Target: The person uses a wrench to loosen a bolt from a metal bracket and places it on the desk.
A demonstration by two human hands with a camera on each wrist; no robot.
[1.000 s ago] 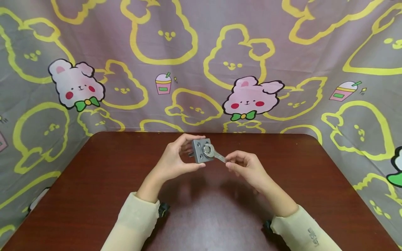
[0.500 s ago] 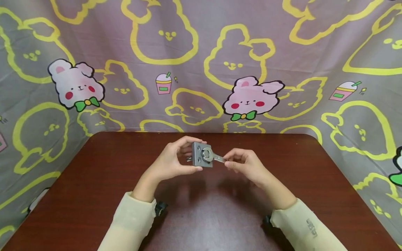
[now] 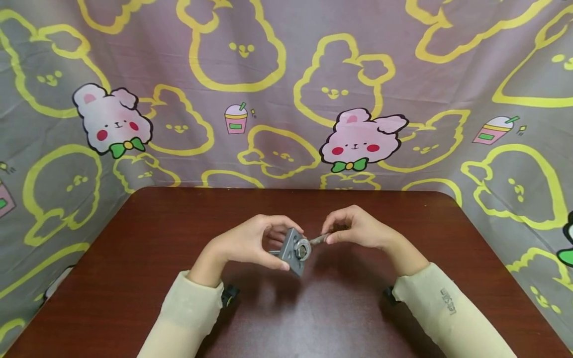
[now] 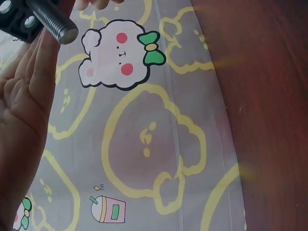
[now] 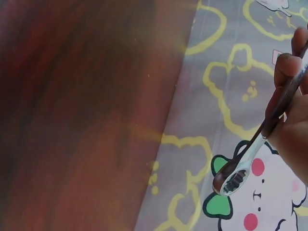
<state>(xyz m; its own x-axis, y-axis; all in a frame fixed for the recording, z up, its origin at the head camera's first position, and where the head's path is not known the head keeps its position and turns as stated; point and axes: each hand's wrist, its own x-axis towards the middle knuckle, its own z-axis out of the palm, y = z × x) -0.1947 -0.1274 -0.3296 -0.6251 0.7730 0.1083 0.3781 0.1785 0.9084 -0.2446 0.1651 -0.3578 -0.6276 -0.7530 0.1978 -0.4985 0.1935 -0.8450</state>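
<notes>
Since the earlier frame, plate's come nearer and tilted; wrench handle now slopes up to the far right. Left hand (image 3: 246,243) grips a dark grey metal plate with holes (image 3: 288,250) by its edges, thumb near, fingers far, probably to keep the bolt face clear. Silver hex-head metal bolt (image 3: 302,252) sits in it. Slim silver metal wrench (image 3: 319,239) rings the bolt head; right hand (image 3: 360,228) pinches its handle, likely for leverage. All held above the reddish-brown bench (image 3: 121,278).
</notes>
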